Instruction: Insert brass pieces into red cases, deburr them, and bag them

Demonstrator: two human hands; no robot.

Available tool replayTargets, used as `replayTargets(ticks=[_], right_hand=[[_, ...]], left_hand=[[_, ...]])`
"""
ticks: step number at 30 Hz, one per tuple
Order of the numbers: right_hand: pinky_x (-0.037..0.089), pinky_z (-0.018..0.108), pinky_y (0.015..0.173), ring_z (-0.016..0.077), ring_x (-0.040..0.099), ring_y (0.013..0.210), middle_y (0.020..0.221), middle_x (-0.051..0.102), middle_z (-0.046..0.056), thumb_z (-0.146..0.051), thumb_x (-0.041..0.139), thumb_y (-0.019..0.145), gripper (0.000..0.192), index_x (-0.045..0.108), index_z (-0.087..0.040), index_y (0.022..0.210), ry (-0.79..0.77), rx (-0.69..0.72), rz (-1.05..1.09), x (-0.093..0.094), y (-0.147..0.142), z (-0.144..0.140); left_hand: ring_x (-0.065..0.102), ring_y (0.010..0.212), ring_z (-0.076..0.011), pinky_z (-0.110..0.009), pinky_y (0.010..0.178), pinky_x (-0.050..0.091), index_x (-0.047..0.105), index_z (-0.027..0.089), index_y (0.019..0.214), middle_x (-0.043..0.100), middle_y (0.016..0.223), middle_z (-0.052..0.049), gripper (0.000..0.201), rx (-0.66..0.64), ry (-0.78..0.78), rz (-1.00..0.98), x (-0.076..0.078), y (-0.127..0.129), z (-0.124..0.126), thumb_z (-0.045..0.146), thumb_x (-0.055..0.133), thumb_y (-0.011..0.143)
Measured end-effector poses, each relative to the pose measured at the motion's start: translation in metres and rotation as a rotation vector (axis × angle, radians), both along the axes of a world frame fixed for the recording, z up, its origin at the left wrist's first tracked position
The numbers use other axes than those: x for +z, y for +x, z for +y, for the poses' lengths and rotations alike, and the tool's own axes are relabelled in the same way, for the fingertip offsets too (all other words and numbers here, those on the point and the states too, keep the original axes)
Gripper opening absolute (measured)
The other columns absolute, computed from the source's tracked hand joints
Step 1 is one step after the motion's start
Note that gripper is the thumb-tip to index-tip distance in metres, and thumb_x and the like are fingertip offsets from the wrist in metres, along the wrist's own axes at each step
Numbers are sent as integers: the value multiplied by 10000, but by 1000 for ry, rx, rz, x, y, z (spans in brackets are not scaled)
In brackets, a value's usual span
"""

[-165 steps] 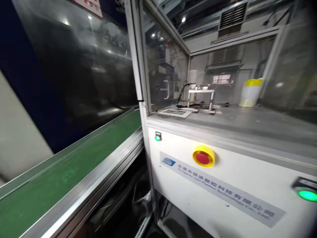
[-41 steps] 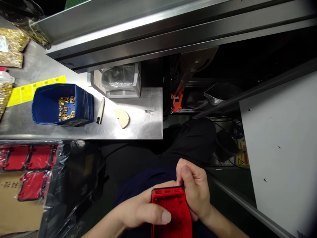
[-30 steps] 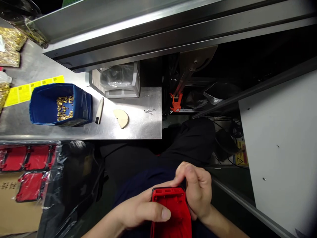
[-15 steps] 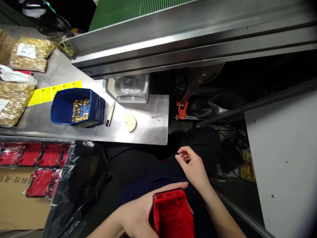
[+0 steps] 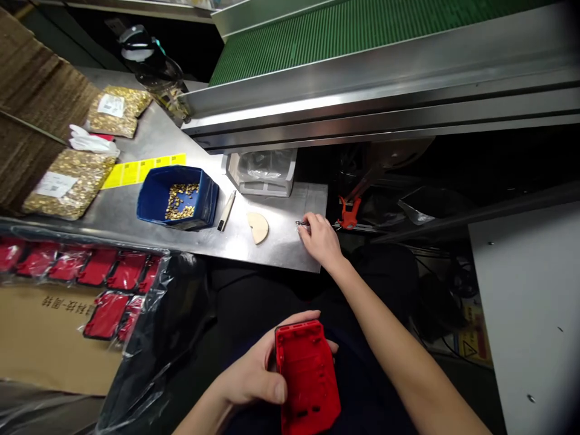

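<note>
In my left hand [image 5: 260, 368] I hold a red plastic housing [image 5: 308, 377] with a black outer edge, its hollow side facing up; the fingers wrap behind it and the thumb lies at its side. My right hand [image 5: 321, 238] is at the right end of the metal table, thumb and fingers closed around a small metal tool [image 5: 299, 223] with two thin legs, mostly covered by the fingers. Left of that hand lie a pale half-round piece [image 5: 258, 228] and a utility knife [image 5: 226, 211]. A blue bin [image 5: 208, 196] holds small brass-coloured parts [image 5: 181, 202].
A grey open bin [image 5: 265, 186] with clear plastic stands under the conveyor's metal rail [image 5: 362, 103]. Bags of brass parts [image 5: 75, 181], a yellow label strip [image 5: 145, 169] and a bottle [image 5: 158, 78] are at left. Wrapped red parts [image 5: 106, 314] lie in a plastic-lined box. An orange clamp [image 5: 348, 212] is right.
My right hand has moved forward from above my lap to the table and closed on the small metal tool. The red housing is lower and slightly left in view; the camera has turned left.
</note>
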State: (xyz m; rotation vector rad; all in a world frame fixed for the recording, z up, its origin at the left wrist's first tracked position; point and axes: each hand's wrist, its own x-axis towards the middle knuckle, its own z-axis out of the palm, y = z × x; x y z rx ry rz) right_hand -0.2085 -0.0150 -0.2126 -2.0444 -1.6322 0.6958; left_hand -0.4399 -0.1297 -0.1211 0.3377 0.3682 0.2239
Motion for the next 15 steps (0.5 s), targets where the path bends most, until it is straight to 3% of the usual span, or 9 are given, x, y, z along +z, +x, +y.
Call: replayTargets(ticks=[4,7,11,15], right_hand=[[442,295,746,208,624,859,1035,668,64,-306,544,986,133,610,-216,1058,-70,46,61,4,-5,-24],[451,256,692,166,622,747,869,661,4,-380,543,1005,162,605,-233,1033,-98,43,143,18,2,-42],[474,231,630,144,619,711,855,664,-8,-519,551,1001,295,613,-241,1078,-100,-87,457,59,17,-85],[528,229,753,152,664,901,1056,701,13,-400,611,987,213,632,-264,1149,-161,-156,641,110,18,-139]], left_hand=[[559,1349,-391,-579,1136,371,260,227,1603,545,1484,-263,1136,7,-12,19,-1,4,3,400,940,710],[557,1350,-380,-545,1117,404,298,232,1585,566,1463,-240,1074,-2,-14,53,0,7,6,370,930,728],[558,1336,-390,-550,1107,410,311,249,1576,567,1455,-216,1055,-25,-3,106,0,10,8,403,923,731],[589,1276,-374,-565,1087,417,306,273,1572,591,1389,-177,1050,-46,34,153,-1,15,7,405,922,733]])
